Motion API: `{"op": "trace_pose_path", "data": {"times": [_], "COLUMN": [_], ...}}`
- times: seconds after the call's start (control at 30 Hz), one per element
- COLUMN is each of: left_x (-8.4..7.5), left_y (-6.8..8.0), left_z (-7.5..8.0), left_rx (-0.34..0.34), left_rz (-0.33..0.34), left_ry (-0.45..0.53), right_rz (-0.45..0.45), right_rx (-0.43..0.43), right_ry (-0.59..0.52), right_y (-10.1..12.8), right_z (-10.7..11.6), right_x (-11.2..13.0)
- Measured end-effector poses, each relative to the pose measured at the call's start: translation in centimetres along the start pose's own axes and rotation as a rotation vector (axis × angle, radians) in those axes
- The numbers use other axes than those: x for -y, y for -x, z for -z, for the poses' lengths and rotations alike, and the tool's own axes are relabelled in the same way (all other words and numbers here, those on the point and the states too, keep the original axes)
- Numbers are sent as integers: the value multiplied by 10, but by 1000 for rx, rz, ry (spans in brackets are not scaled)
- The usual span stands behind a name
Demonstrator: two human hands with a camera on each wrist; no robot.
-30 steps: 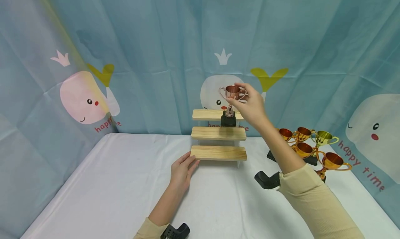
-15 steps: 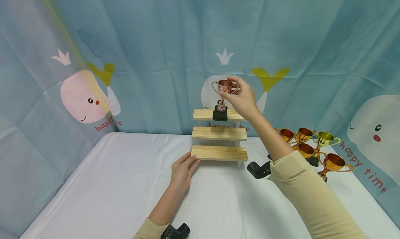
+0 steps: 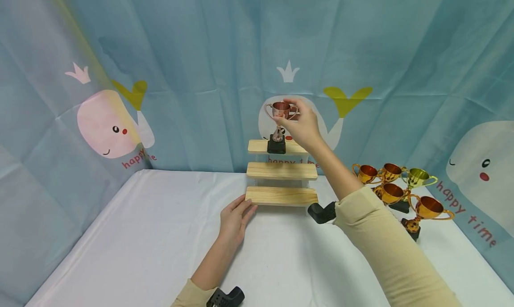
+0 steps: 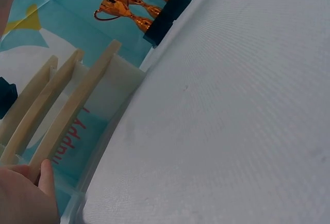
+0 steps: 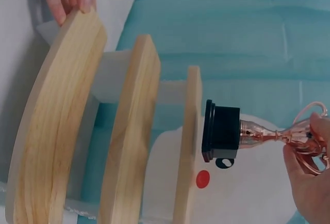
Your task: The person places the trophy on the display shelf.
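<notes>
A three-step display stand with pale wooden boards (image 3: 282,196) and clear side supports stands on the white cloth. My left hand (image 3: 232,220) grips the left end of its lowest board, thumb and fingers on either side. In my right hand (image 3: 303,124) is a small rose-gold trophy (image 5: 258,133) with two handles and a black base, pinched by its cup. The trophy is upright over the left part of the top board (image 3: 257,147). In the right wrist view, a narrow gap shows between its black base (image 5: 224,131) and that board.
Several gold and orange trophies (image 3: 429,207) on black bases stand grouped at the table's right side, partly behind the right forearm. A light blue curtain (image 3: 192,75) with printed whale figures hangs behind the white-covered table (image 3: 140,244).
My right hand has carried the rose-gold trophy left and slightly upward, from the stand's right-middle to above the left part of the top board. The left hand has stayed put.
</notes>
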State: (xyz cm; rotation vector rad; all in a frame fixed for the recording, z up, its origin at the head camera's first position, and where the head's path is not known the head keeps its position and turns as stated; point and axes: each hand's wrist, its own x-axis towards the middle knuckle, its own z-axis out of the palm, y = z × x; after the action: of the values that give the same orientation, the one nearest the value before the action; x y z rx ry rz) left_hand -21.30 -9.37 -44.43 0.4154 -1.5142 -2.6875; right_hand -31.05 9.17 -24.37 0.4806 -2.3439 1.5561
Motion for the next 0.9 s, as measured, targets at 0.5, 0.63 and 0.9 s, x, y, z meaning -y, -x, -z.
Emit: {"op": "trace_pose_path", "data": {"times": [0.5, 0.63, 0.9], "left_x": [0, 1, -1], "left_y": [4, 6, 8], "left_z": [-1, 0, 1], "left_rx": [5, 18, 3], "left_rz": [-3, -7, -2], "left_ry": [1, 0, 1], "right_rz": [-10, -15, -5], "right_rx": [-6, 3, 14], "right_ry": [23, 6, -5], "right_y": [-13, -15, -18], "right_z": [-9, -12, -19], "right_x": [-5, -7, -4]}}
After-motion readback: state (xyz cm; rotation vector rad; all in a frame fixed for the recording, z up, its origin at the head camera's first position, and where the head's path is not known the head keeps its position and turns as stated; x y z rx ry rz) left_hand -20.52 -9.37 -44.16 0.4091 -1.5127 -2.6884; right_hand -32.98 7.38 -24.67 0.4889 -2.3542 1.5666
